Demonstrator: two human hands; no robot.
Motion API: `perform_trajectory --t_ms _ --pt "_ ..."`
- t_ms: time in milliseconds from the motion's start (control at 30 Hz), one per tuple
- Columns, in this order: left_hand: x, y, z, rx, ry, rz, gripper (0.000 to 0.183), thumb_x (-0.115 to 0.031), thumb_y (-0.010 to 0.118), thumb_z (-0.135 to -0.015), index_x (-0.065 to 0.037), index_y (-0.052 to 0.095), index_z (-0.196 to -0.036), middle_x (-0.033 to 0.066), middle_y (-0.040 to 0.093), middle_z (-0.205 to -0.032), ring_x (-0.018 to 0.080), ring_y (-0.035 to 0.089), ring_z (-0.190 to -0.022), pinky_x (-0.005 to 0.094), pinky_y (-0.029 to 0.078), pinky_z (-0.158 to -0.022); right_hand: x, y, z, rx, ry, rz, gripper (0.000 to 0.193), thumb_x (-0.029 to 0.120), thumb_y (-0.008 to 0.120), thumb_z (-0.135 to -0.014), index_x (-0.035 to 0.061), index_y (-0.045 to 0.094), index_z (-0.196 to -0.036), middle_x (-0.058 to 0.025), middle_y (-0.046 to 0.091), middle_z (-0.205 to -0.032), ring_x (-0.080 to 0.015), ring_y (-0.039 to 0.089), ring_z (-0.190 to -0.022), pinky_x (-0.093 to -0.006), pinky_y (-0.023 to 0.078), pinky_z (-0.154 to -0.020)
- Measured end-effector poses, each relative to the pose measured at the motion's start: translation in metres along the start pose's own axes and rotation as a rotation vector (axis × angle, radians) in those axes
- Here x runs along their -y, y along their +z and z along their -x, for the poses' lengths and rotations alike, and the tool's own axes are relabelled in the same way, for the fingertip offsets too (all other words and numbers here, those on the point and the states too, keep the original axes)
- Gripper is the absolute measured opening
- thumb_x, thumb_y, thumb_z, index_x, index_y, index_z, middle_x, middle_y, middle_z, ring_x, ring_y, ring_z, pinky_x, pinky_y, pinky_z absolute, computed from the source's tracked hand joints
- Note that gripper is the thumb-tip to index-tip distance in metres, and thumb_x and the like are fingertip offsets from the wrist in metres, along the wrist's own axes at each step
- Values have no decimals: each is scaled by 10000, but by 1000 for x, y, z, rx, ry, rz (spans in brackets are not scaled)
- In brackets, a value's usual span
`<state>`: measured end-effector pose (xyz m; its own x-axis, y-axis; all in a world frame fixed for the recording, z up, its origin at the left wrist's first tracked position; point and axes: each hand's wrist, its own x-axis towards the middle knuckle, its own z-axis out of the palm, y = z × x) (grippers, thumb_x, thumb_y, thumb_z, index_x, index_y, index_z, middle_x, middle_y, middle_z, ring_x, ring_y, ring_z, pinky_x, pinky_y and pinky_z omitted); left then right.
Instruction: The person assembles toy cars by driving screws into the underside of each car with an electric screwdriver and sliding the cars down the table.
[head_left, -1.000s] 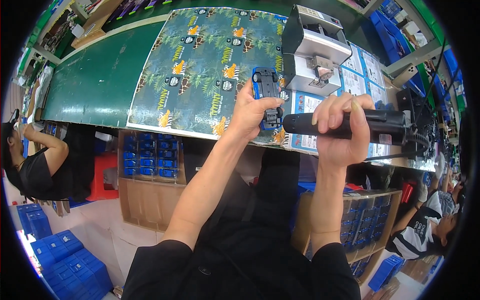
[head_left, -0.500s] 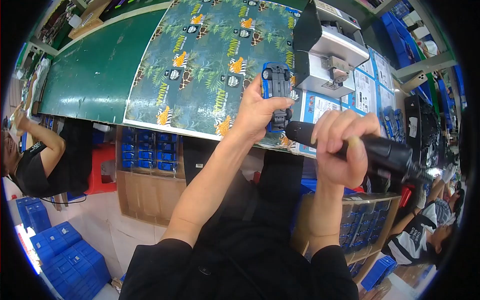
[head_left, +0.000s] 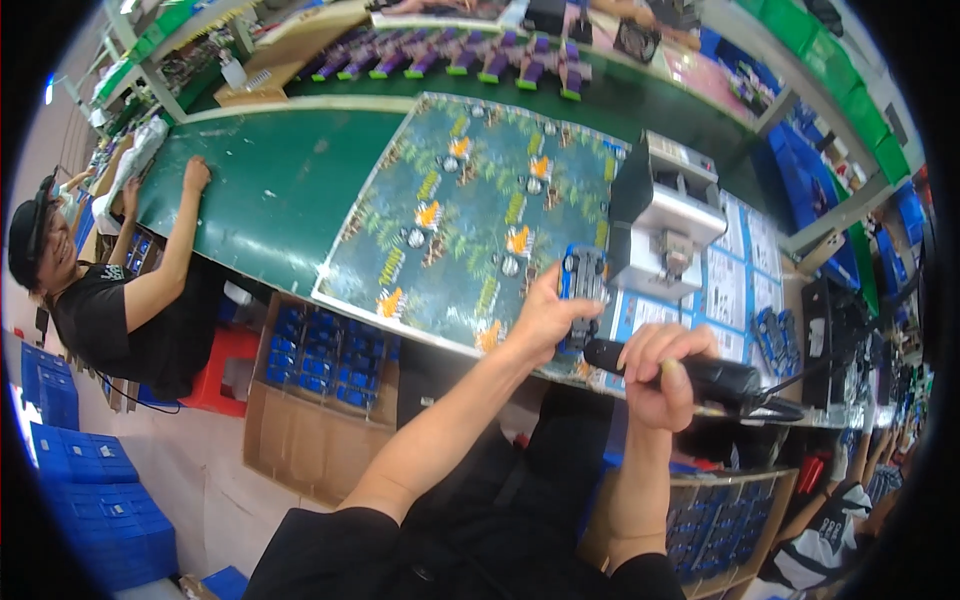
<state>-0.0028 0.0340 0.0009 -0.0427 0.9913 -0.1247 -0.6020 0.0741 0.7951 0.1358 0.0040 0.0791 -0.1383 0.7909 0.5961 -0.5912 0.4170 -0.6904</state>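
Observation:
A blue toy car (head_left: 584, 278) is gripped in my left hand (head_left: 543, 322), its black underside facing up and my thumb lying across it. My right hand (head_left: 660, 375) is wrapped round a black electric screwdriver (head_left: 728, 384) with a cable at its back end. The screwdriver's nose points left at the near end of the car; whether the bit touches it is hidden. Just beyond my hands stands a white and grey box-shaped machine (head_left: 660, 235) with a small metal block on its front.
A printed animal-pattern sheet (head_left: 470, 220) covers part of the green bench (head_left: 255, 190). More blue cars (head_left: 775, 338) lie on printed sheets at right. Cartons of blue cars (head_left: 325, 425) stand below the bench edge. A person (head_left: 120, 310) sits at left near a red stool (head_left: 225, 370).
My view has tilted up, so the bench's far side with purple-green items now shows. Both hands still hold the car and screwdriver, nose at the same end of the car.

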Motion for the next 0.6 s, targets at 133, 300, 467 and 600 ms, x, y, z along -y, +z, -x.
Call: perform_trajectory --t_ms 133,300,467,600 --pt "6 -1 2 -2 -19 20 449 75 709 -744 -35 618 -1169 44 681 -959 135 663 -823 281 545 -763 -2 -3 5 22 -19 62 160 123 595 -887 54 450 -882 -76 498 -627 -171 485 -510 -302 452 -527" --pt "6 -5 6 48 37 37 397 36 730 -772 -33 612 -1146 48 677 -945 140 670 -824 289 552 -749 4 1 5 -6 -25 107 111 115 557 -912 66 457 -900 -72 498 -641 -176 491 -520 -305 455 -539" --pt "-31 -8 10 57 -101 262 306 -307 626 -964 -41 594 -1113 77 670 -948 180 673 -811 335 566 -699 33 -14 4 -137 -87 77 100 102 566 -920 53 481 -901 -72 509 -654 -185 517 -534 -320 474 -552" --pt "-68 -58 -4 27 136 -44 556 -577 439 -1010 -60 580 -1160 75 659 -955 172 660 -786 329 556 -684 31 -46 11 -209 -97 424 115 73 605 -925 56 492 -916 -55 514 -650 -161 522 -527 -294 462 -561"
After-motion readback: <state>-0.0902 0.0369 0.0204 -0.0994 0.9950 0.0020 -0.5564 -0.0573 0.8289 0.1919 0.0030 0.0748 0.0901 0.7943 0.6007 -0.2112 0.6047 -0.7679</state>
